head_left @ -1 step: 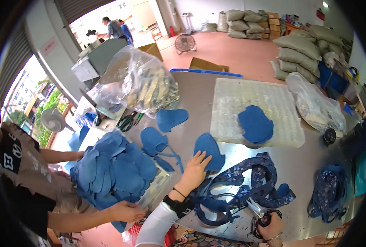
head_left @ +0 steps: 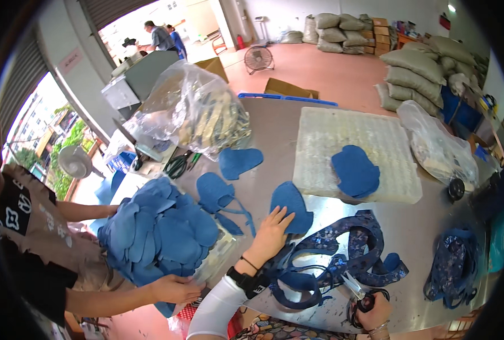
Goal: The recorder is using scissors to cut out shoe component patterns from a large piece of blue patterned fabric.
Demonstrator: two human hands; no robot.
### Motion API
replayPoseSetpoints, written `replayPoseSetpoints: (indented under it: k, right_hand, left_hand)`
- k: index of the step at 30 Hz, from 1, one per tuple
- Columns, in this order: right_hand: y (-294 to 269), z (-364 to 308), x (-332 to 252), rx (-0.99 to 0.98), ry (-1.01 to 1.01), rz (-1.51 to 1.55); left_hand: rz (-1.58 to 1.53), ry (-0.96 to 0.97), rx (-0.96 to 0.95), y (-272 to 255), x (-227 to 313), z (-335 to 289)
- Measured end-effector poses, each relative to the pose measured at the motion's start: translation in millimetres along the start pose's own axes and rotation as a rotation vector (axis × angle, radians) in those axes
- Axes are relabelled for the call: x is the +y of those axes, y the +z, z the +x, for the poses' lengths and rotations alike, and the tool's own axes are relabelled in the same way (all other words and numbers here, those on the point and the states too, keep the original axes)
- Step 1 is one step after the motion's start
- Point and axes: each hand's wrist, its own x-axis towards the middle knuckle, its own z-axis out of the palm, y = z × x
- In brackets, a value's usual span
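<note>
My left hand (head_left: 269, 235) lies with its fingers stretched out on the lower edge of a rounded blue fabric piece (head_left: 291, 205) on the metal table. In my right hand (head_left: 377, 315) is a pair of black-handled scissors (head_left: 361, 300), the blades slightly apart and pointing toward the patterned dark-blue strips (head_left: 364, 249). These strips curl in loops between my two hands. To the left of the piece lie another blue cutout (head_left: 212, 191) with a thin trailing strip and a smaller blue cutout (head_left: 239, 162).
A co-worker's hand (head_left: 175, 289) touches the edge beneath a heap of blue pieces (head_left: 161, 226) at left. Farther back are a translucent mat (head_left: 320, 147) bearing a blue piece (head_left: 356, 171), and a full plastic bag (head_left: 206, 113). A patterned bundle (head_left: 451, 266) lies at right.
</note>
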Motion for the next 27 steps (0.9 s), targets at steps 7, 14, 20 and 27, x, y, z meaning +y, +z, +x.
replayPoseSetpoints:
  k: [7,14,20,27]
  right_hand:
    - [3,1,-3,0.05,-0.032,-0.027]
    - [7,-2,3,0.05,-0.009,-0.025]
    - [12,-6,12,0.035,-0.02,-0.049]
    - [15,-6,8,0.026,0.006,-0.041]
  left_hand:
    - [-0.127,-0.205,0.184,-21,-2,-12]
    - [-0.342,-0.162,0.345,-86,11,-58]
    - [-0.291,-0.034,0.162,-87,-6,-148]
    - [-0.341,-0.051,0.231,-105,1,-203]
